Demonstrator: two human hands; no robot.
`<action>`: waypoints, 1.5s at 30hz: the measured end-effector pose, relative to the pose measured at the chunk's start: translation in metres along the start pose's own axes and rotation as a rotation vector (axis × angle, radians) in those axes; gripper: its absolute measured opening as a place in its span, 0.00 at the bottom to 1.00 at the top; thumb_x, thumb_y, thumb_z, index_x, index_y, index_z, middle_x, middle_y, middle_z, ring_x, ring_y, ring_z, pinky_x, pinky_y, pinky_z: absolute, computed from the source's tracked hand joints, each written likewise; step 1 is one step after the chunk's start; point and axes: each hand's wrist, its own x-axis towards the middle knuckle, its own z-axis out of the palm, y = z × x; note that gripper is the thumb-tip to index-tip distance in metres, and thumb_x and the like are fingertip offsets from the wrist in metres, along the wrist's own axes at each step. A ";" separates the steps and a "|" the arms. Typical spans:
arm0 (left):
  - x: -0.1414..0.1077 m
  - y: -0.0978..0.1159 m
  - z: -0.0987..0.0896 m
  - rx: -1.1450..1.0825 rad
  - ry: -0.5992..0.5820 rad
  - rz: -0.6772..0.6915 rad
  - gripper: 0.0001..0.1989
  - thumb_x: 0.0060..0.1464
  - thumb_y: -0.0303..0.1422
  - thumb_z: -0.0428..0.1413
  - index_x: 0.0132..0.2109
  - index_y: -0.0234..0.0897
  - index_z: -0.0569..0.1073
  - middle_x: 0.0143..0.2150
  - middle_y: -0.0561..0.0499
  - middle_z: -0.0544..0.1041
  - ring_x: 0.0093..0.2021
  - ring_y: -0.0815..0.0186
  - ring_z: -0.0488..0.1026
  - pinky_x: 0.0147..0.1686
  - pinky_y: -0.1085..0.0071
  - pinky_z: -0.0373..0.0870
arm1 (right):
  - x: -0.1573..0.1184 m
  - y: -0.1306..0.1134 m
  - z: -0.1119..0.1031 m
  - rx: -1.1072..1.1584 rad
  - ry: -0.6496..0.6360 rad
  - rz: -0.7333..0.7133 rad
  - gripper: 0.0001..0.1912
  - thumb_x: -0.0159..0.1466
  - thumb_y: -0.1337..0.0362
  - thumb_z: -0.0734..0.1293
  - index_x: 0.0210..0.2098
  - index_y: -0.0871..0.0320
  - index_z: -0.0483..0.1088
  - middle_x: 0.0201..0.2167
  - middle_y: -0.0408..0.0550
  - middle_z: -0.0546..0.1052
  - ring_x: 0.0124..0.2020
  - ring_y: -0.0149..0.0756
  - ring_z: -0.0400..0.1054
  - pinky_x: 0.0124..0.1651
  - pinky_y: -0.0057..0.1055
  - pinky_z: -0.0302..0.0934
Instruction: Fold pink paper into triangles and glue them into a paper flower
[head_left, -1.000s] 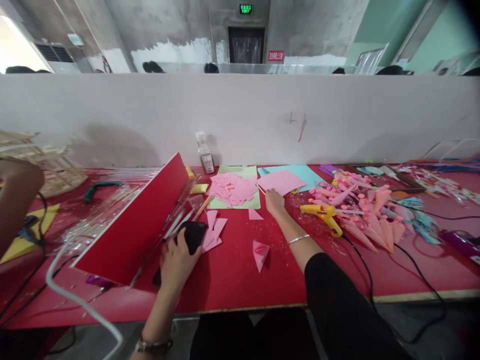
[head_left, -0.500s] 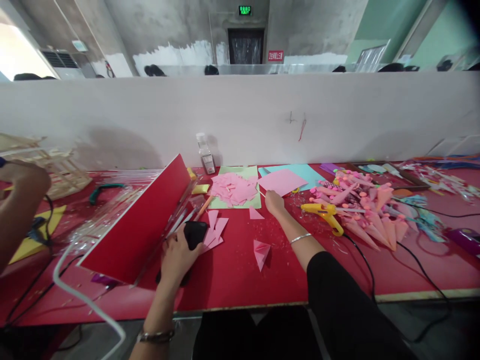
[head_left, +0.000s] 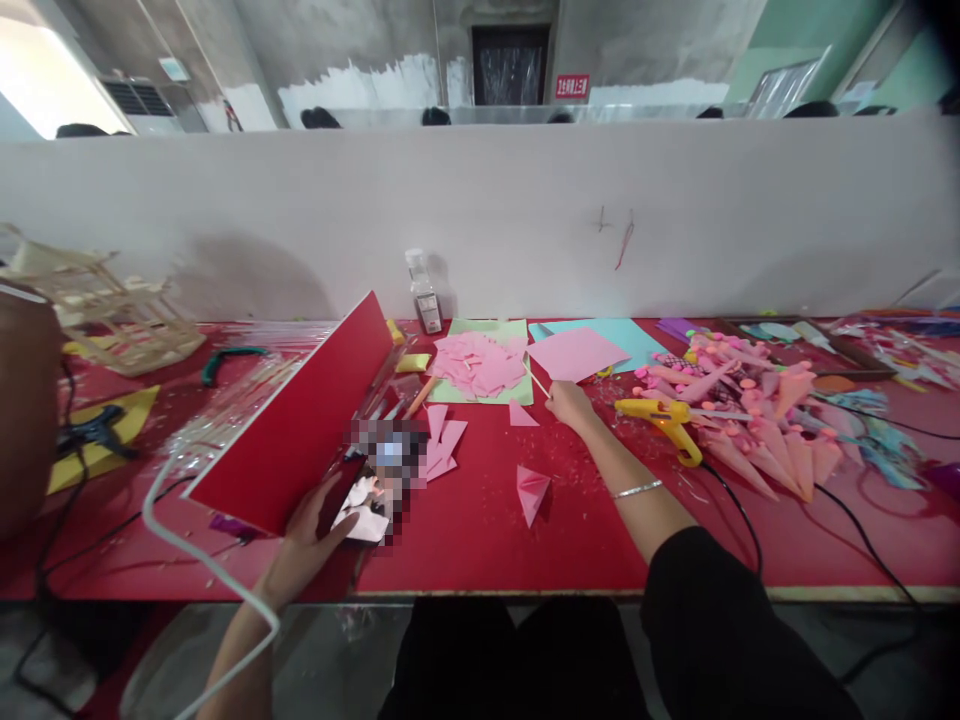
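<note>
My left hand (head_left: pixel 311 535) is at the near edge of a phone (head_left: pixel 367 510) with a lit, partly blurred screen, thumb on its lower side. My right hand (head_left: pixel 571 405) is closed on a thin stick (head_left: pixel 537 377) that points up and left toward a heap of pink paper pieces (head_left: pixel 480 362) on a light green sheet (head_left: pixel 517 395). A folded pink paper piece (head_left: pixel 532 492) lies on the red table between my hands. Just below the green sheet is a small pink triangle (head_left: pixel 522 415). Several pink strips (head_left: pixel 448 447) rest right of the phone.
A red board (head_left: pixel 300 420) leans at the left. The yellow glue gun (head_left: pixel 664 420) and piled pink cones (head_left: pixel 757 420) lie right of my right arm. A bottle (head_left: pixel 426 300) stands at the back. Another person's arm (head_left: pixel 28 400) shows far left; a white cable (head_left: pixel 202 560) crosses my left forearm.
My left hand has moved down and left, and the phone's screen has gone from black to lit. The view has shifted slightly; my right hand still holds the stick.
</note>
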 end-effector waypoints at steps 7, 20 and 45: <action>0.004 -0.013 0.010 0.211 0.037 0.091 0.32 0.46 0.50 0.45 0.55 0.36 0.57 0.55 0.42 0.62 0.56 0.54 0.56 0.54 0.56 0.50 | -0.005 0.000 0.002 0.020 0.018 0.013 0.11 0.57 0.68 0.60 0.39 0.63 0.66 0.37 0.57 0.72 0.39 0.39 0.67 0.32 0.26 0.55; 0.005 -0.011 0.011 0.251 -0.004 0.045 0.30 0.47 0.49 0.43 0.55 0.38 0.57 0.55 0.43 0.61 0.56 0.56 0.55 0.55 0.57 0.48 | -0.005 0.000 0.001 0.078 0.047 0.035 0.10 0.55 0.66 0.62 0.35 0.63 0.68 0.35 0.56 0.73 0.35 0.36 0.68 0.31 0.25 0.54; 0.008 0.090 0.030 0.107 0.206 0.181 0.26 0.52 0.43 0.43 0.55 0.34 0.57 0.51 0.40 0.62 0.53 0.54 0.56 0.53 0.54 0.50 | -0.083 0.014 -0.021 0.471 0.211 -0.120 0.04 0.51 0.67 0.59 0.28 0.58 0.62 0.23 0.42 0.69 0.24 0.28 0.63 0.27 0.22 0.52</action>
